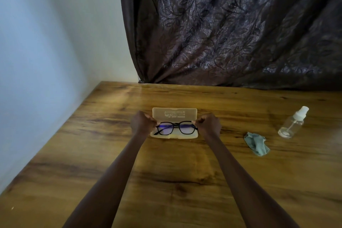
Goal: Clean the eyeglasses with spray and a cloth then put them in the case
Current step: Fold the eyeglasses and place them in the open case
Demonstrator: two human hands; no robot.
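Note:
Black-framed eyeglasses (176, 127) sit folded in the lower half of an open pale translucent case (174, 114), whose lid stands up behind them. My left hand (142, 123) pinches the left end of the frame. My right hand (209, 124) pinches the right end. A crumpled pale green cloth (256, 143) lies on the table to the right of the case. Further right stands a clear spray bottle (293, 122) with a white nozzle, upright and untouched.
The wooden table (166, 181) runs up to a white wall on the left and a dark patterned curtain (231, 27) at the back. The case lies near the table's middle, with the cloth and bottle off to its right.

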